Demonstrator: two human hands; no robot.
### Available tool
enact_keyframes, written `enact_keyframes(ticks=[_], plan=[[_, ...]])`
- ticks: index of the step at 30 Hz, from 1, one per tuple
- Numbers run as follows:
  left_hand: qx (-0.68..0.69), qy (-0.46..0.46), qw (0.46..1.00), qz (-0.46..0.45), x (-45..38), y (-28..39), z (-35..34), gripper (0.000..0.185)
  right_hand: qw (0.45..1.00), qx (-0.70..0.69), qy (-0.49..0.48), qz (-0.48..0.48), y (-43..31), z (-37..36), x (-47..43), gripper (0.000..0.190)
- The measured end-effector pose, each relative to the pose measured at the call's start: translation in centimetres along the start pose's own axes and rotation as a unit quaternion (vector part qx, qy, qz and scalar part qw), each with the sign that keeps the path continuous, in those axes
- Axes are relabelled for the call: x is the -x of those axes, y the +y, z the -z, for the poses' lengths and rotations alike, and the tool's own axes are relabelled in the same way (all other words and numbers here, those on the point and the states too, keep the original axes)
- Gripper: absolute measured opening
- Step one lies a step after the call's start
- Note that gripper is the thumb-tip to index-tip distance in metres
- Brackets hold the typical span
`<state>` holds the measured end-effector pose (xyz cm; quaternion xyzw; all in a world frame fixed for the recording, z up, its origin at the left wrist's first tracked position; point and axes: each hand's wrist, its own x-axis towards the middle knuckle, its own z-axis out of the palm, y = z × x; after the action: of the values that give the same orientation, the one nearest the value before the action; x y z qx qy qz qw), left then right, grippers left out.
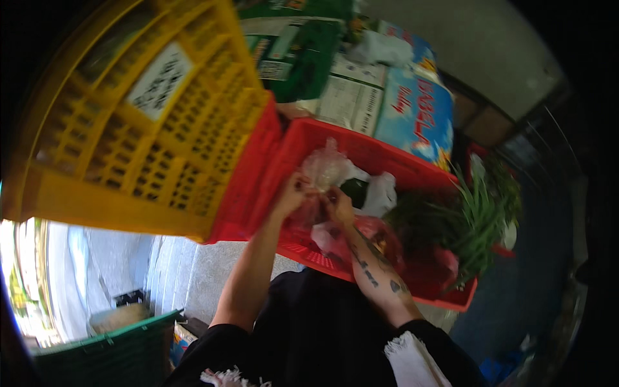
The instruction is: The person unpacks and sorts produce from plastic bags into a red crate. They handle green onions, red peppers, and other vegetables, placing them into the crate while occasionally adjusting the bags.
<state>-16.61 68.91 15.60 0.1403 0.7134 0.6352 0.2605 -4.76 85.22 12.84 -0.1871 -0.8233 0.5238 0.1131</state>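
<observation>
Both hands are inside a red plastic crate (367,145), at its left part. A translucent pinkish plastic bag (327,162) is gathered between them. My left hand (292,192) pinches the bag from the left, and my right hand (340,207) grips it from the right. Its contents are blurred. Just right of my fingers, a white plastic bag (382,194) lies against a dark green item (354,192). Below my right wrist rests a pink-red plastic bag (382,237), partly behind my forearm. Long green leafy stalks (471,213) fill the crate's right end and stick out over its rim.
A yellow slotted crate (159,140) with a paper label stands on the left, next to a red crate wall (242,188). Large printed sacks (416,111) and green packs (309,53) are stacked behind. A green basket (111,353) is at the lower left.
</observation>
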Motion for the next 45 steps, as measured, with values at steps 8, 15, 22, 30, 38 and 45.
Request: enact_keyframes(ticks=[8,15,22,30,38,45], plan=[[-0.334,-0.063,0.93,-0.142,2.5,3.6,0.1,0.039,0.931,-0.323,-0.137,-0.105,1.5,-0.2,-0.1,0.024],[-0.43,-0.071,0.887,-0.151,1.6,2.9,-0.8,0.021,0.988,-0.089,-0.119,-0.048,-0.4,0.7,-0.2,0.026],[-0.369,-0.076,0.905,-0.199,0.5,1.9,-0.2,0.018,0.979,0.014,-0.008,0.205,-4.7,2.2,-0.1,0.033],[-0.458,-0.027,0.845,-0.274,2.3,5.4,-2.2,0.019,0.998,0.035,-0.038,-0.019,-4.9,2.7,0.1,0.032],[-0.459,0.008,0.871,-0.177,2.9,4.7,-5.2,0.02,0.987,-0.042,-0.004,-0.154,-1.3,1.0,-1.3,0.039],[-0.578,0.009,0.804,-0.138,2.5,3.4,-3.8,0.027,0.986,-0.04,-0.091,-0.138,-2.9,1.3,-1.3,0.032]])
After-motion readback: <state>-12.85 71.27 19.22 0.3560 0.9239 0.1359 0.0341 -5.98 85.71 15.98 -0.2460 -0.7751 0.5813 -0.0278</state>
